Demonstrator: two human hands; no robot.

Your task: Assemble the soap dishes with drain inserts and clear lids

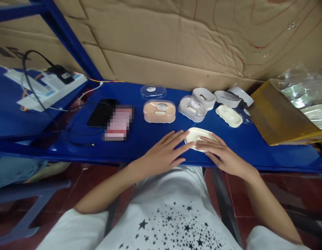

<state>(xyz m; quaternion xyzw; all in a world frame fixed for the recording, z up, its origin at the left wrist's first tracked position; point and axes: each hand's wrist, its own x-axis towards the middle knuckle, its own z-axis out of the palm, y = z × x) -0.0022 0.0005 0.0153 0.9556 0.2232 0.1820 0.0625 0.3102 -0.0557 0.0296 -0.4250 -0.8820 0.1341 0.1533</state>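
Observation:
A cream oval soap dish (199,133) lies on the blue table in front of me. My left hand (168,152) is stretched out with spread fingers, its fingertips at the dish's left edge. Over the right part of the dish lies my right hand (219,152), its fingers extended and partly covering it. Beyond them stand a peach soap box (159,113) with a clear lid and a grey one (192,110), also lidded. A loose clear lid (153,92) sits behind the peach box.
At the back right are grey trays (204,97), another cream dish (228,116) and a clear lid (246,116). A cardboard box (266,114) with plastic-wrapped pieces stands right. Two phones, a black one (102,113) and a lit one (118,125), lie left near a power strip (54,92) and cables.

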